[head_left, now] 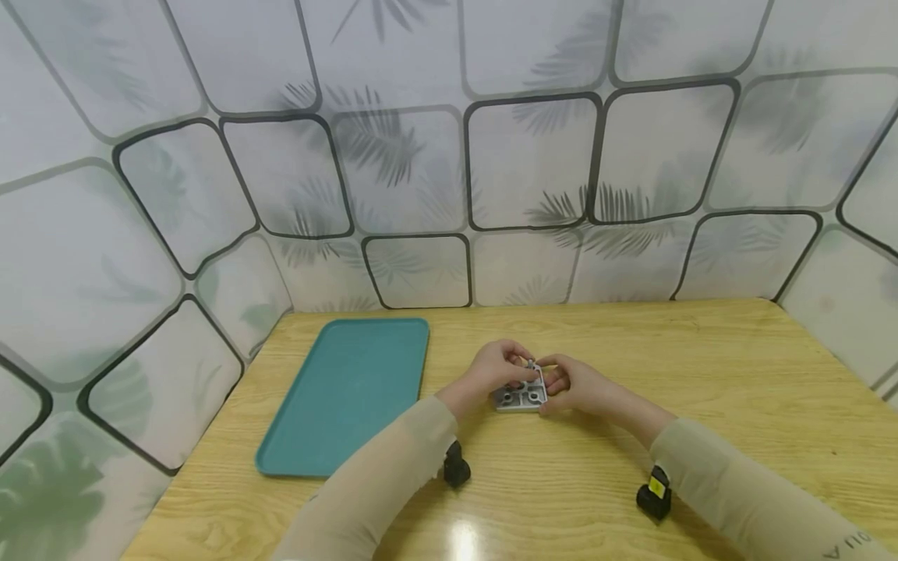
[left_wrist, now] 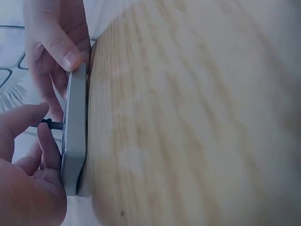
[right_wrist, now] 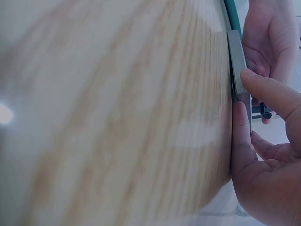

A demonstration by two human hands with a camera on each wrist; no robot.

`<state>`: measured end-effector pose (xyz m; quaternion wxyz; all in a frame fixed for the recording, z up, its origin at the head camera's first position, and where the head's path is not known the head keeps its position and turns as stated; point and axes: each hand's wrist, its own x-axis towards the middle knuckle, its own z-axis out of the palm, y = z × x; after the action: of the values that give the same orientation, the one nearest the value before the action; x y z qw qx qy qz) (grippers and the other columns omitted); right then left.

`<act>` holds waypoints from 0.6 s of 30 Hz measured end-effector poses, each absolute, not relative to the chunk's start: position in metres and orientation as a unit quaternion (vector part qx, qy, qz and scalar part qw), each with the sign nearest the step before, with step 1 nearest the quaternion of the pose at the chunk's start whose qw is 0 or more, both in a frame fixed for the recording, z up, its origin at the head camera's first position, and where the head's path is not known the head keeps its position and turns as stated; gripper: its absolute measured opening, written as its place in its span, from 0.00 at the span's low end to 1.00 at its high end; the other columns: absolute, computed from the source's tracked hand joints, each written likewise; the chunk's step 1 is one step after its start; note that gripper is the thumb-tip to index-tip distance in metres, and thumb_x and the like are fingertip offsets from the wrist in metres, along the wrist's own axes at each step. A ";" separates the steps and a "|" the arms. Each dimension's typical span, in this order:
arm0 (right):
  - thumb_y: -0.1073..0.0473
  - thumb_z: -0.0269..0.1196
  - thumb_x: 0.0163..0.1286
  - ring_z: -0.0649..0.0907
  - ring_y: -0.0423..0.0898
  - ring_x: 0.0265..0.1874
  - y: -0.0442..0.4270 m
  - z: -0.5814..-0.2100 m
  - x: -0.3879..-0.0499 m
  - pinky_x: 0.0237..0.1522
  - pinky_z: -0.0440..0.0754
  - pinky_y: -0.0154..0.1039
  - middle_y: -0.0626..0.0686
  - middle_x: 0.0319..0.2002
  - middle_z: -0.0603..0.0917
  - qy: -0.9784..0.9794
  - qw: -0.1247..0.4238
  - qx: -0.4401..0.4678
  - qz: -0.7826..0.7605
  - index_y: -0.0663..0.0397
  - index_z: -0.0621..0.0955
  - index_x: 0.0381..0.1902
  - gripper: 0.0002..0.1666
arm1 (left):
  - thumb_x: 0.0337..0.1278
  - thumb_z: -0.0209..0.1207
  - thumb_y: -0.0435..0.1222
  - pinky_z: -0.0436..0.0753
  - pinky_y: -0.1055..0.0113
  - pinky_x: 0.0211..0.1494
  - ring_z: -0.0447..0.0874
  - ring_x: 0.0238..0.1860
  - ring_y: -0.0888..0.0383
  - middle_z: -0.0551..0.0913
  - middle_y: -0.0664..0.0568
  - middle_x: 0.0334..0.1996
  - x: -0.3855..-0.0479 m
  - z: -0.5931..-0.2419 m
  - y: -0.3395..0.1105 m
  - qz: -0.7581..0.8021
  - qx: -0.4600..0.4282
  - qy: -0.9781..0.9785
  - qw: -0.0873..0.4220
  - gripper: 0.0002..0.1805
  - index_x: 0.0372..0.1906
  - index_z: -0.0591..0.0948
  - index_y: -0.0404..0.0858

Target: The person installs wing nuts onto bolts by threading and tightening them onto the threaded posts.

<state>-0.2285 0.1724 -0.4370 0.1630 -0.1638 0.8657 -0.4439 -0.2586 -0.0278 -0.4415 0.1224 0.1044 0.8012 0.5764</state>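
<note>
A silver-grey metal plate with round recesses and raised rims lies flat on the table, between the two hands. From its upper face sticks up a dark threaded bolt, which my left hand pinches between thumb and finger near its top. The bolt's lower end is hidden inside the plate. My right hand grips the plate's right edge, the thumb on the near corner and fingers along the side. In the right wrist view, part of the bolt shows past the plate.
A teal tray lies on the wooden table to the left of the plate. Behind the table and at both sides hangs a patterned curtain-like backdrop. Black wrist cameras are strapped below both sleeves.
</note>
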 end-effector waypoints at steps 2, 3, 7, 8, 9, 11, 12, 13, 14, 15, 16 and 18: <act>0.66 0.79 0.61 0.83 0.52 0.51 0.172 -0.437 -0.229 0.54 0.83 0.42 0.63 0.52 0.80 0.866 0.163 -0.164 -0.443 0.72 0.64 0.76 0.52 | 0.60 0.73 0.28 0.82 0.73 0.32 0.76 0.26 0.62 0.76 0.55 0.27 -0.259 -0.442 -0.029 0.577 0.107 0.800 0.124 0.13 0.49 0.87 0.33; 0.66 0.79 0.61 0.83 0.52 0.51 0.172 -0.437 -0.229 0.53 0.83 0.41 0.63 0.52 0.80 0.866 0.164 -0.161 -0.444 0.72 0.64 0.76 0.52 | 0.60 0.72 0.28 0.82 0.73 0.32 0.76 0.26 0.62 0.76 0.55 0.27 -0.259 -0.441 -0.029 0.577 0.108 0.800 0.124 0.13 0.49 0.87 0.33; 0.65 0.79 0.61 0.83 0.52 0.50 0.172 -0.438 -0.230 0.52 0.83 0.39 0.63 0.52 0.80 0.867 0.165 -0.158 -0.443 0.72 0.64 0.76 0.52 | 0.61 0.72 0.28 0.82 0.73 0.33 0.76 0.26 0.62 0.76 0.55 0.27 -0.259 -0.441 -0.030 0.577 0.109 0.800 0.125 0.13 0.50 0.87 0.33; 0.65 0.79 0.61 0.83 0.52 0.50 0.172 -0.438 -0.230 0.52 0.83 0.39 0.63 0.53 0.80 0.867 0.164 -0.158 -0.442 0.72 0.64 0.76 0.52 | 0.61 0.72 0.28 0.82 0.73 0.33 0.76 0.27 0.62 0.76 0.55 0.27 -0.259 -0.440 -0.030 0.577 0.109 0.800 0.126 0.13 0.50 0.87 0.33; 0.65 0.79 0.61 0.83 0.52 0.50 0.172 -0.438 -0.231 0.52 0.83 0.39 0.63 0.53 0.80 0.868 0.164 -0.159 -0.442 0.72 0.64 0.76 0.52 | 0.61 0.72 0.28 0.81 0.74 0.32 0.76 0.27 0.62 0.76 0.55 0.27 -0.259 -0.440 -0.030 0.577 0.111 0.799 0.127 0.13 0.50 0.87 0.33; 0.65 0.79 0.61 0.83 0.52 0.51 0.172 -0.437 -0.231 0.52 0.83 0.39 0.64 0.53 0.80 0.868 0.162 -0.159 -0.441 0.72 0.64 0.76 0.52 | 0.62 0.71 0.28 0.80 0.74 0.32 0.76 0.27 0.62 0.76 0.55 0.27 -0.260 -0.440 -0.030 0.576 0.114 0.799 0.129 0.13 0.51 0.87 0.33; 0.65 0.79 0.61 0.83 0.52 0.51 0.172 -0.437 -0.231 0.52 0.83 0.39 0.64 0.53 0.80 0.869 0.161 -0.160 -0.440 0.72 0.64 0.76 0.52 | 0.62 0.71 0.28 0.80 0.75 0.31 0.76 0.26 0.62 0.76 0.55 0.27 -0.260 -0.441 -0.030 0.575 0.116 0.799 0.129 0.13 0.51 0.88 0.33; 0.65 0.79 0.61 0.83 0.52 0.51 0.172 -0.437 -0.230 0.53 0.83 0.40 0.64 0.53 0.80 0.869 0.160 -0.160 -0.440 0.72 0.65 0.75 0.51 | 0.62 0.71 0.28 0.79 0.75 0.31 0.76 0.26 0.62 0.77 0.55 0.27 -0.261 -0.441 -0.030 0.576 0.118 0.799 0.129 0.13 0.51 0.88 0.32; 0.65 0.79 0.61 0.83 0.52 0.51 0.172 -0.437 -0.230 0.53 0.83 0.40 0.64 0.53 0.80 0.870 0.159 -0.164 -0.437 0.73 0.65 0.75 0.51 | 0.62 0.70 0.27 0.79 0.75 0.31 0.76 0.26 0.63 0.76 0.55 0.27 -0.261 -0.441 -0.030 0.575 0.120 0.799 0.128 0.13 0.51 0.88 0.32; 0.65 0.79 0.61 0.83 0.52 0.50 0.172 -0.437 -0.230 0.53 0.83 0.41 0.64 0.53 0.81 0.870 0.159 -0.164 -0.438 0.73 0.65 0.75 0.51 | 0.62 0.70 0.27 0.78 0.75 0.31 0.76 0.26 0.63 0.76 0.55 0.27 -0.261 -0.442 -0.030 0.574 0.121 0.800 0.128 0.12 0.50 0.88 0.32; 0.65 0.79 0.61 0.83 0.52 0.50 0.172 -0.437 -0.230 0.53 0.84 0.42 0.64 0.53 0.81 0.869 0.158 -0.165 -0.438 0.73 0.65 0.75 0.50 | 0.62 0.70 0.27 0.78 0.75 0.30 0.76 0.26 0.63 0.76 0.56 0.27 -0.261 -0.443 -0.030 0.573 0.122 0.800 0.127 0.12 0.50 0.88 0.31; 0.66 0.79 0.61 0.83 0.52 0.50 0.172 -0.437 -0.229 0.54 0.84 0.42 0.64 0.52 0.81 0.868 0.159 -0.168 -0.439 0.74 0.65 0.74 0.50 | 0.63 0.69 0.26 0.78 0.75 0.30 0.76 0.26 0.63 0.76 0.56 0.27 -0.261 -0.444 -0.030 0.572 0.122 0.801 0.127 0.11 0.50 0.88 0.31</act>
<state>-0.2294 0.1724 -0.4369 0.1585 -0.1684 0.8684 -0.4386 -0.2611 -0.0304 -0.4436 0.1272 0.1221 0.8013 0.5717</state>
